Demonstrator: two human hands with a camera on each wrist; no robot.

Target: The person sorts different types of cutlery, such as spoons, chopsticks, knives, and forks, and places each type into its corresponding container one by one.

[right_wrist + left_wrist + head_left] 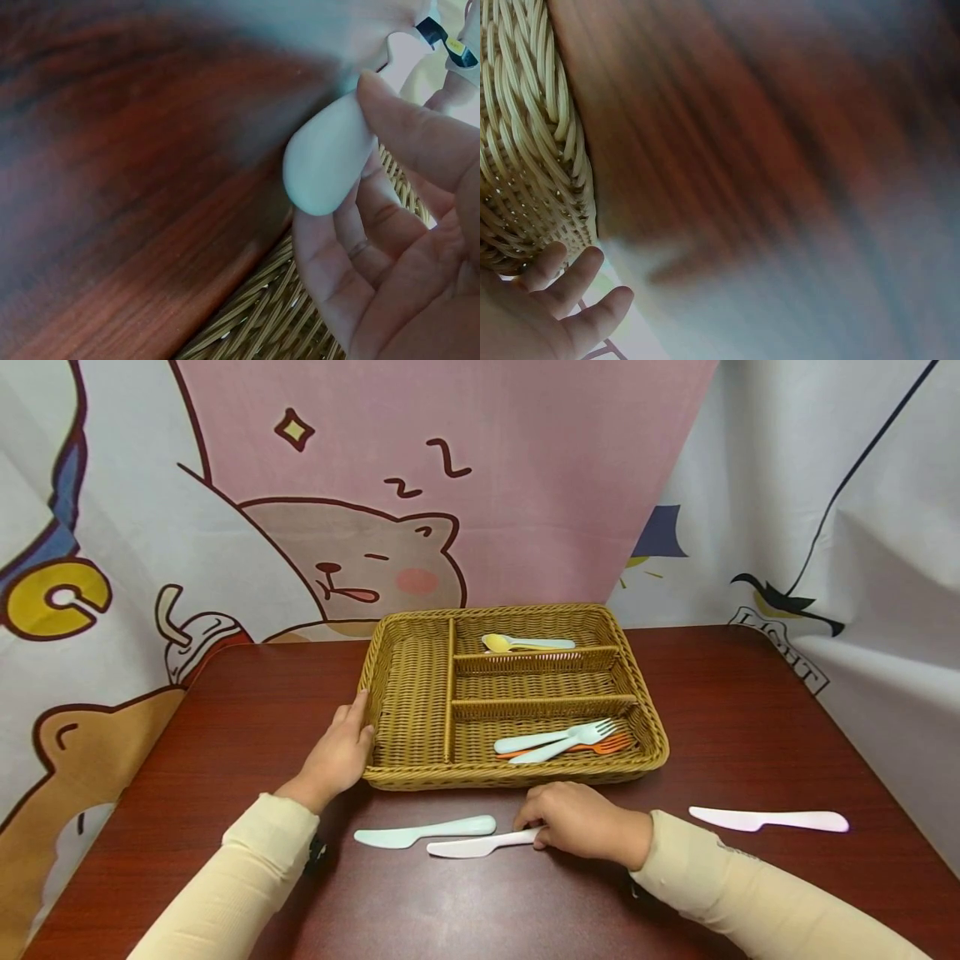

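My left hand (pixel 337 752) rests against the left side of a wicker cutlery tray (pixel 517 774), near its front corner. In the left wrist view its fingers (pixel 585 274) extend loosely beside the woven wall. My right hand (pixel 581 820) pinches a white table knife (pixel 461 847) by its handle, in front of the tray. Seen from the right wrist, the rounded handle end (pixel 326 161) shows between thumb and fingers. Just behind the blade lies a mint-green knife (pixel 423 832). Off to the right, a pale pink knife (pixel 768 819) lies on the table.
Mint forks (pixel 555 741) and an orange fork (pixel 613 744) lie in the tray's front compartment. Its back compartment holds a yellow spoon (pixel 497 643) and a mint piece (pixel 543 644). The dark red table (pixel 750 718) meets a printed curtain (pixel 525 485) behind.
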